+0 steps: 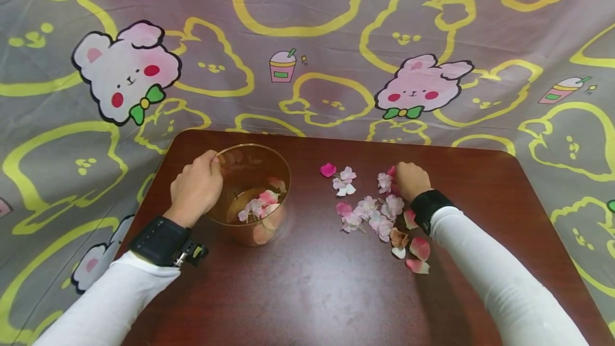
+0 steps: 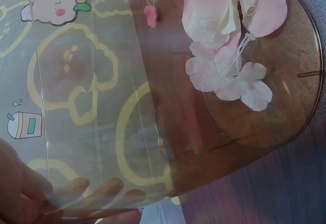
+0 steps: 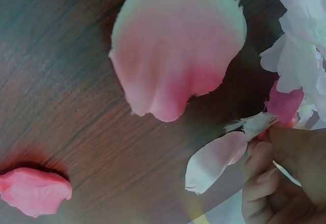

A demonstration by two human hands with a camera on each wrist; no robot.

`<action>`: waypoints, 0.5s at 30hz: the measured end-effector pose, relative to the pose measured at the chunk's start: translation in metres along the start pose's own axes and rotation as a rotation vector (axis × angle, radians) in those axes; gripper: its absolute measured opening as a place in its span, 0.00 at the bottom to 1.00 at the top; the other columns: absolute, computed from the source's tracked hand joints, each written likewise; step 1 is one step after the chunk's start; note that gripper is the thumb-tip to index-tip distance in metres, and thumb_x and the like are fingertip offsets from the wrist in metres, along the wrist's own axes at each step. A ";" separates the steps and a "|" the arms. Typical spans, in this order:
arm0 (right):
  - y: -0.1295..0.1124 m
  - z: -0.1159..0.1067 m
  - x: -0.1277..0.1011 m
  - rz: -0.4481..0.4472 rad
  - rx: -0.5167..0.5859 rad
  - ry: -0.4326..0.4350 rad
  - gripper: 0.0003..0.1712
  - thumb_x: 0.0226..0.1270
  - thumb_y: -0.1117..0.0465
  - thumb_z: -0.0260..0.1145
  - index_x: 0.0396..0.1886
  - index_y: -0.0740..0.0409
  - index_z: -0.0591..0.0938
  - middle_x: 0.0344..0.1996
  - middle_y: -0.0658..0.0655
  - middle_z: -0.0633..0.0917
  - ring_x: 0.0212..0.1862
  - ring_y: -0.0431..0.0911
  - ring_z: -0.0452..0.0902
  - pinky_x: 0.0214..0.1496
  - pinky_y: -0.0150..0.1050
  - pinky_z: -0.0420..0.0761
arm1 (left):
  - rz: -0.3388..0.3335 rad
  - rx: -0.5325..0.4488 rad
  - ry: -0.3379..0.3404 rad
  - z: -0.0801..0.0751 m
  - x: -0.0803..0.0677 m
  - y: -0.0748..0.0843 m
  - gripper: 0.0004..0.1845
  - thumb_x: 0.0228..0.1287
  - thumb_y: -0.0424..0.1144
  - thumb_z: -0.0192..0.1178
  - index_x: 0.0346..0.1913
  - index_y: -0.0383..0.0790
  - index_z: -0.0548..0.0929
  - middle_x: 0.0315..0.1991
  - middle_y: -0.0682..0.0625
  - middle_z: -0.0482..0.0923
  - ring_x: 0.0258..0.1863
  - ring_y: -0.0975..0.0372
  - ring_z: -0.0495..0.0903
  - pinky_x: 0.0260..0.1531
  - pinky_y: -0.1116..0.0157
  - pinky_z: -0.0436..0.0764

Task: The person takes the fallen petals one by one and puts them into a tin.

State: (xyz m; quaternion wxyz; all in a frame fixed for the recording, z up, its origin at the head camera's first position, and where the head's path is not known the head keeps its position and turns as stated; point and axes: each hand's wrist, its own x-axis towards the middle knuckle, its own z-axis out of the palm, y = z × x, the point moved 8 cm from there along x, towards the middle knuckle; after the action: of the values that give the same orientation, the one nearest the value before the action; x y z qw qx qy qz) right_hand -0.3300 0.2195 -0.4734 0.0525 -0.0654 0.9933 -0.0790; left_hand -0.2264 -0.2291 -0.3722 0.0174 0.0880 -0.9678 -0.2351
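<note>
My left hand (image 1: 197, 186) grips the rim of a clear amber plastic bucket (image 1: 226, 175), thumb over the edge and fingers behind the wall. Inside, pale pink blossoms (image 2: 229, 76) and peach-pink petals (image 2: 206, 12) lie on the bottom. At the right, my right hand (image 1: 412, 179) is low over the table among scattered petals. Its thumb and fingers pinch a small pink-and-white petal (image 3: 216, 160), with a magenta petal (image 3: 285, 102) and white blossoms (image 3: 300, 35) close by the fingertips.
On the brown table (image 1: 307, 287), a cluster of pale blossoms (image 1: 367, 207) lies left of the right forearm. Loose rose petals (image 1: 419, 248) are nearer me. A magenta petal (image 1: 328, 170) lies farther back. A patterned cloth (image 1: 307, 31) hangs behind the table.
</note>
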 end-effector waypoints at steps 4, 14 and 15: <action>0.001 0.001 0.000 0.009 0.039 0.017 0.09 0.62 0.66 0.72 0.41 0.65 0.84 0.36 0.68 0.88 0.40 0.63 0.85 0.47 0.60 0.84 | 0.000 -0.001 0.008 -0.001 0.000 0.000 0.24 0.82 0.46 0.31 0.66 0.41 0.73 0.57 0.30 0.79 0.52 0.32 0.80 0.40 0.37 0.75; 0.005 -0.005 -0.001 0.004 0.045 0.091 0.12 0.59 0.67 0.73 0.40 0.67 0.81 0.36 0.69 0.87 0.41 0.65 0.85 0.46 0.61 0.83 | -0.004 0.001 0.005 0.000 0.000 -0.001 0.24 0.82 0.47 0.32 0.66 0.41 0.73 0.57 0.31 0.80 0.52 0.33 0.81 0.39 0.38 0.75; 0.005 -0.007 -0.001 0.004 0.047 0.108 0.11 0.60 0.67 0.72 0.40 0.66 0.81 0.36 0.69 0.87 0.40 0.65 0.84 0.46 0.61 0.83 | -0.003 0.001 0.005 0.000 0.000 0.000 0.24 0.82 0.46 0.31 0.66 0.41 0.73 0.57 0.31 0.80 0.51 0.33 0.81 0.39 0.38 0.75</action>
State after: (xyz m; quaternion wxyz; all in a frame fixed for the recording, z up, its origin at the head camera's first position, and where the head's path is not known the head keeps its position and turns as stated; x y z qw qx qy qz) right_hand -0.3303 0.2255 -0.4671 0.0006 -0.0580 0.9927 -0.1056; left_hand -0.2259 -0.2296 -0.3722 0.0195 0.0900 -0.9678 -0.2342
